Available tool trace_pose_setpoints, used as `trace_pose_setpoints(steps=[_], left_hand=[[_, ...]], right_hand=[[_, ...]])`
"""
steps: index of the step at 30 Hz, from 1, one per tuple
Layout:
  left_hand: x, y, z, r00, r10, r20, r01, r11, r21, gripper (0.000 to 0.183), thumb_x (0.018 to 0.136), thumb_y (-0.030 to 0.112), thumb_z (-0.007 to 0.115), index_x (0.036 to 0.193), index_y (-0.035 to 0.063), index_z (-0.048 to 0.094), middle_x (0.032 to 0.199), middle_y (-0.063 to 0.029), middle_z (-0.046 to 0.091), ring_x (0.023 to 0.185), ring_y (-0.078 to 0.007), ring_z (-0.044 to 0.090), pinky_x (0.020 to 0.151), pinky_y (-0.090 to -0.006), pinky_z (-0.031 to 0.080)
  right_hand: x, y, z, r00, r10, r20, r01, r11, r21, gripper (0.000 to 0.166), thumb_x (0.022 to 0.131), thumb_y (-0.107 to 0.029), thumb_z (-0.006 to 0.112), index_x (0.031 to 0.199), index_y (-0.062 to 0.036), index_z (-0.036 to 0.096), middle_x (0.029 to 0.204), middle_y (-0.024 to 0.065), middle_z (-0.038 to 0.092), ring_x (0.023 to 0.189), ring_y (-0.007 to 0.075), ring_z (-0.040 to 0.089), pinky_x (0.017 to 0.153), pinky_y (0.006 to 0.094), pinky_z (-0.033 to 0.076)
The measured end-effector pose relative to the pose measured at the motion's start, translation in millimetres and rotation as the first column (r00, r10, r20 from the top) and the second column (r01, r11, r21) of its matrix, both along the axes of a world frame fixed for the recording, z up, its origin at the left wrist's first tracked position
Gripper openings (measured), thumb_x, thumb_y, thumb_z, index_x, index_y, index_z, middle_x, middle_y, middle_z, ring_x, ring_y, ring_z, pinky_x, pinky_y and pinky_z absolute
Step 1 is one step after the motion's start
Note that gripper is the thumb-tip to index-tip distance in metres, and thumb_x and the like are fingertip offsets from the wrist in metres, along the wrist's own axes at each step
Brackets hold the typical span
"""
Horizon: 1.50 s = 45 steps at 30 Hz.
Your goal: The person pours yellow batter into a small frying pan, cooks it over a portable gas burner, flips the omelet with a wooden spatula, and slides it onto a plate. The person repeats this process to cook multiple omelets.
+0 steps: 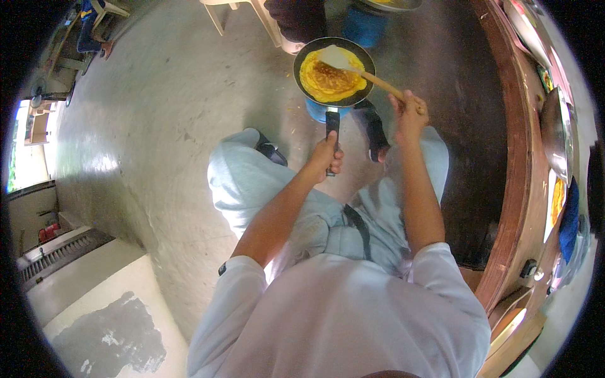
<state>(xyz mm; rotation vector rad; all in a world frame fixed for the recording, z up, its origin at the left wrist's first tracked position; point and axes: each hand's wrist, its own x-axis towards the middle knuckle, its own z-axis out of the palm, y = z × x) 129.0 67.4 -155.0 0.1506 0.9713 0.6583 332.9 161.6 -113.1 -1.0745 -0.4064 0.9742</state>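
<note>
My left hand (pixel 328 156) is wrapped around the black handle (pixel 332 122) of a dark frying pan (pixel 303 86). Inside the pan lies a round yellow omelette (pixel 331 84), browned in its middle. My right hand (pixel 412 113) grips the wooden handle of a spatula (pixel 385 86). Its pale, flat head rests over the far part of the omelette; whether the edge goes under it I cannot tell. Beneath the pan, part of a blue object (pixel 317 109) shows, mostly hidden.
A wooden table (pixel 517 198) runs along the right, bearing a metal lid or bowl (pixel 557 134) and a blue cloth (pixel 570 219). Ahead stand a plastic chair (pixel 257 14) and a blue container (pixel 364 26) under another pan (pixel 392 5). Someone's leg (pixel 89 30) shows at far left.
</note>
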Motion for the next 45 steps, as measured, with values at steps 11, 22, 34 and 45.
trace_pose_setpoints(steps=[11, 22, 34, 45], left_hand=[[-3, 0, 2, 0.999, -0.008, -0.035, 0.009, 1.0, 0.013, 0.041, 0.092, 0.052, 0.047, 0.089, 0.012, 0.043, 0.062, 0.0019, 0.042, 0.046, -0.0092, 0.036, 0.039, -0.0248, 0.03], [1, -2, 2, 0.999, -0.012, -0.043, 0.014, 0.998, 0.06, 0.041, 0.094, 0.052, 0.044, 0.088, 0.012, 0.043, 0.063, 0.002, 0.042, 0.045, -0.0097, 0.036, 0.04, -0.0261, 0.031], [1, 0, 2, 0.995, -0.001, -0.095, 0.007, 0.998, 0.057, 0.04, 0.094, 0.051, 0.043, 0.086, 0.0114, 0.041, 0.061, 0.001, 0.042, 0.045, -0.0106, 0.037, 0.039, -0.0271, 0.032], [0, -2, 2, 0.997, -0.026, -0.075, 0.03, 0.999, 0.045, 0.041, 0.094, 0.052, 0.045, 0.087, 0.0113, 0.042, 0.062, 0.0009, 0.042, 0.045, -0.0107, 0.037, 0.04, -0.0262, 0.032]], right_hand=[[2, -5, 3, 0.514, 0.444, 0.734, -0.124, 0.885, -0.449, 0.024, 0.085, -0.02, 0.066, 0.099, -0.0004, 0.067, 0.077, 0.0141, 0.069, 0.066, 0.0219, 0.067, 0.06, 0.0325, 0.052], [-10, -34, 28, -0.154, 0.449, 0.88, -0.09, 0.881, -0.465, 0.034, 0.09, -0.025, 0.055, 0.124, -0.027, 0.058, 0.087, 0.0214, 0.065, 0.079, 0.0376, 0.064, 0.068, 0.048, 0.051], [-22, -39, 22, -0.226, 0.645, 0.73, -0.015, 0.747, -0.665, 0.031, 0.09, -0.023, 0.053, 0.12, -0.0261, 0.06, 0.089, 0.0194, 0.065, 0.08, 0.0386, 0.064, 0.07, 0.049, 0.051], [-34, -41, 38, -0.224, 0.606, 0.764, -0.023, 0.78, -0.625, 0.023, 0.09, -0.025, 0.053, 0.102, -0.0132, 0.068, 0.085, 0.0196, 0.066, 0.074, 0.0387, 0.065, 0.066, 0.049, 0.05]])
